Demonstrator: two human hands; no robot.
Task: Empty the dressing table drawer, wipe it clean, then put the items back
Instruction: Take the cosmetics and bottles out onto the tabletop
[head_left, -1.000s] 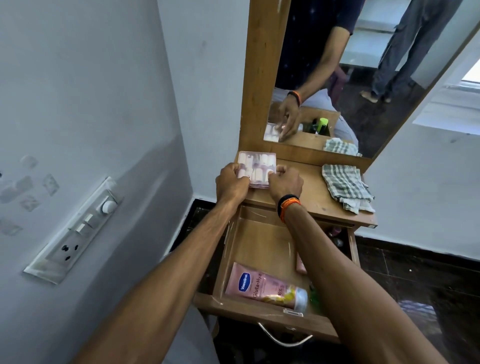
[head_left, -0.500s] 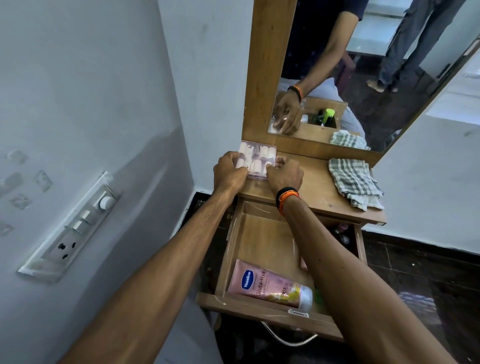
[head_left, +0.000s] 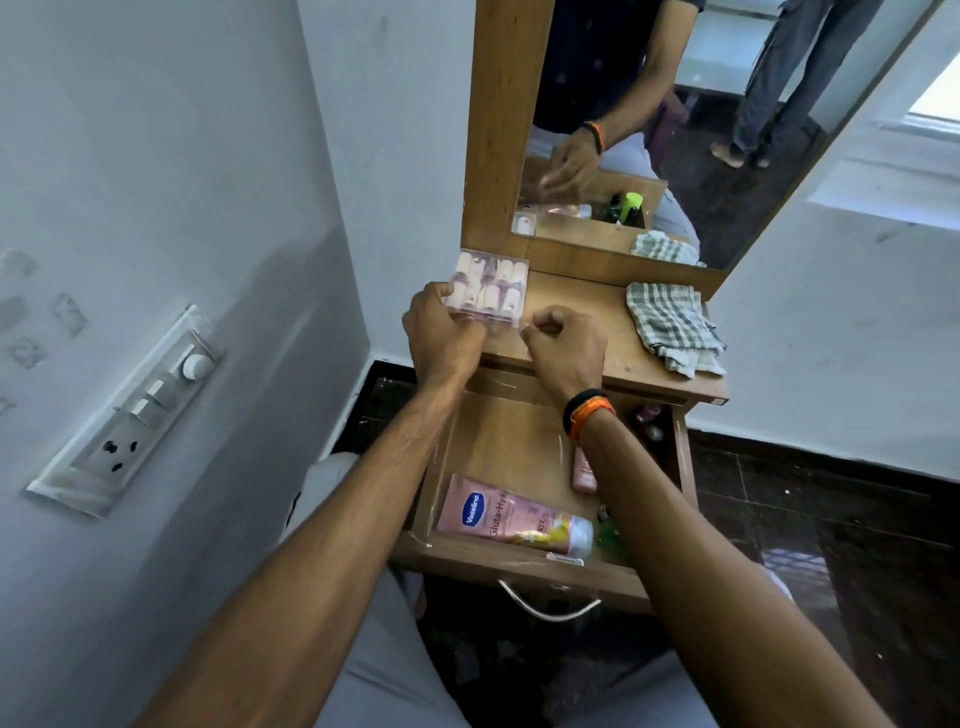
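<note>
right hand (head_left: 563, 345) let go (now fisted), left hand (head_left: 441, 332) gripping nail box (head_left: 491, 288), lengthwise left-right.

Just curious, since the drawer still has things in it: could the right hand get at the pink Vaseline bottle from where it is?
Probably yes. The right hand holds nothing, the drawer is open, and the Vaseline bottle lies uncovered at its front.

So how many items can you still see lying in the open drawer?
4 at least: the pink Vaseline tube along the front, a small pink tube beside the right forearm, a green item at front right, and small bottles at back right. The arm may hide more.
</note>
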